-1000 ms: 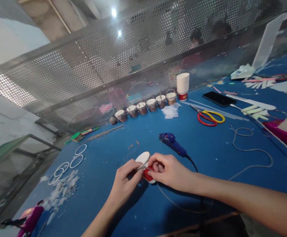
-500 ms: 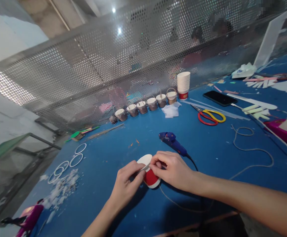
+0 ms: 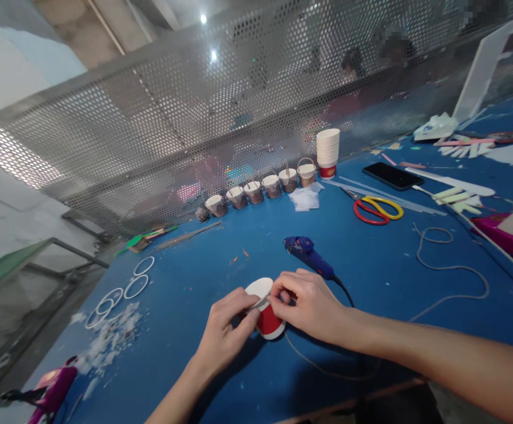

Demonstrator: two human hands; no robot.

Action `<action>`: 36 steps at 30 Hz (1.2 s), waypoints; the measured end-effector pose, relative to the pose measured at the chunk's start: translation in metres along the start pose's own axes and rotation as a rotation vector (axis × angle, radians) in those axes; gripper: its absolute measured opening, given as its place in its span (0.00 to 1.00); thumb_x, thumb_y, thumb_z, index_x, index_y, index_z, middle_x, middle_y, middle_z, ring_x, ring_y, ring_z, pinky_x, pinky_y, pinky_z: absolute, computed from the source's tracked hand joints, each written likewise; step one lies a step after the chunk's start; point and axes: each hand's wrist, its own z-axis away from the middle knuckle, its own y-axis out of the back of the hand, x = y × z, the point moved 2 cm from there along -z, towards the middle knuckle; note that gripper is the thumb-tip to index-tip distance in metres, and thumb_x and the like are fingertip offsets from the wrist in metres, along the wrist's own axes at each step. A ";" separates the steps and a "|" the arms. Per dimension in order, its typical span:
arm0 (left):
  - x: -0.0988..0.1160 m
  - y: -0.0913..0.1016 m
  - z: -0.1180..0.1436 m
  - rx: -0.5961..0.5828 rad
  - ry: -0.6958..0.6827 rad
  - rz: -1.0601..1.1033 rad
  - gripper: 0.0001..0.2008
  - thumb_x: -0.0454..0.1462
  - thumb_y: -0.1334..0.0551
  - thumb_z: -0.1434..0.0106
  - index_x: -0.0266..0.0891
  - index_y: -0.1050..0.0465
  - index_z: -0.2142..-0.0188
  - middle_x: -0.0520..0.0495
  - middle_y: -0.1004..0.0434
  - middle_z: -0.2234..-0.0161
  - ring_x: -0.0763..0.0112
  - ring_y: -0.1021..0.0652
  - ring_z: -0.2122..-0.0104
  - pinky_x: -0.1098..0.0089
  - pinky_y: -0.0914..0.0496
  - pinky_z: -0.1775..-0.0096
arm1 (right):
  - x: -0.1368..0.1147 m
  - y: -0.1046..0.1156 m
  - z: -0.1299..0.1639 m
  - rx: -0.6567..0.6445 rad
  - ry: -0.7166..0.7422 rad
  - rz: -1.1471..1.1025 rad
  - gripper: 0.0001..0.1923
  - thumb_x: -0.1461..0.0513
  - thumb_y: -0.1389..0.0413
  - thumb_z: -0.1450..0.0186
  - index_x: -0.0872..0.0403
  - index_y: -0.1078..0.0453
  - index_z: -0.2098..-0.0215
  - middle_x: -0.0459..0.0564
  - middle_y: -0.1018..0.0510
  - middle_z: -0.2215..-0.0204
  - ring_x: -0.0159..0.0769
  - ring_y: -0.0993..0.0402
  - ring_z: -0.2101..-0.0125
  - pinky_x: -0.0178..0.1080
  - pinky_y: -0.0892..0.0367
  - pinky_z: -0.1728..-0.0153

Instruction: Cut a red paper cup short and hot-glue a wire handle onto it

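A red and white paper cup [image 3: 270, 321] stands slightly tilted between my hands, its open mouth facing up and away. A thin grey cord [image 3: 309, 366] runs from beside the cup's base across the table to the right, and a greyish strand lies along the near rim. My left hand [image 3: 234, 318] grips the cup's left side, thumb and forefinger pinched at the rim. On the rim's right side my right hand [image 3: 304, 303] is closed in a pinch on the strand; its fingertips partly hide it. Just beyond lies a blue glue gun [image 3: 309, 257].
Several grey-brown wrapped cups [image 3: 271, 186] line the back beside a cup stack [image 3: 328, 153]. Scissors [image 3: 377, 210], a phone [image 3: 393, 175] and a loose cord are at right. White rings [image 3: 136, 287] and scraps [image 3: 110, 341] lie left. A perforated metal screen [image 3: 172, 129] stands behind.
The cup has tipped and shifted very slightly between my fingers. Both hands stay at the rim in nearly the same pinch.
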 end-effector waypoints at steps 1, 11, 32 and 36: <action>0.000 0.000 0.000 -0.006 -0.008 -0.001 0.11 0.38 0.43 0.37 0.38 0.24 0.72 0.50 0.30 0.79 0.72 0.30 0.77 0.73 0.37 0.72 | 0.000 0.000 0.000 -0.002 -0.003 0.001 0.07 0.69 0.44 0.42 0.54 0.34 0.76 0.38 0.32 0.81 0.26 0.39 0.80 0.35 0.46 0.71; -0.003 0.002 -0.001 -0.056 -0.068 0.064 0.11 0.37 0.44 0.37 0.38 0.24 0.71 0.48 0.28 0.77 0.71 0.28 0.76 0.73 0.35 0.71 | -0.004 0.007 -0.002 -0.057 0.068 -0.072 0.11 0.68 0.44 0.42 0.53 0.30 0.61 0.48 0.25 0.63 0.31 0.30 0.71 0.34 0.37 0.68; 0.002 -0.004 0.001 0.136 -0.052 -0.030 0.06 0.34 0.41 0.38 0.39 0.24 0.67 0.49 0.23 0.73 0.74 0.26 0.75 0.74 0.32 0.72 | -0.002 0.000 0.000 -0.112 0.301 0.139 0.09 0.66 0.51 0.31 0.56 0.29 0.66 0.50 0.22 0.69 0.35 0.28 0.69 0.38 0.44 0.68; 0.001 -0.003 0.001 0.133 0.059 0.016 0.08 0.35 0.41 0.39 0.38 0.24 0.71 0.49 0.25 0.75 0.73 0.27 0.75 0.74 0.33 0.72 | -0.003 0.003 -0.001 -0.077 0.279 0.085 0.09 0.66 0.52 0.30 0.55 0.30 0.61 0.51 0.22 0.65 0.36 0.28 0.66 0.38 0.40 0.66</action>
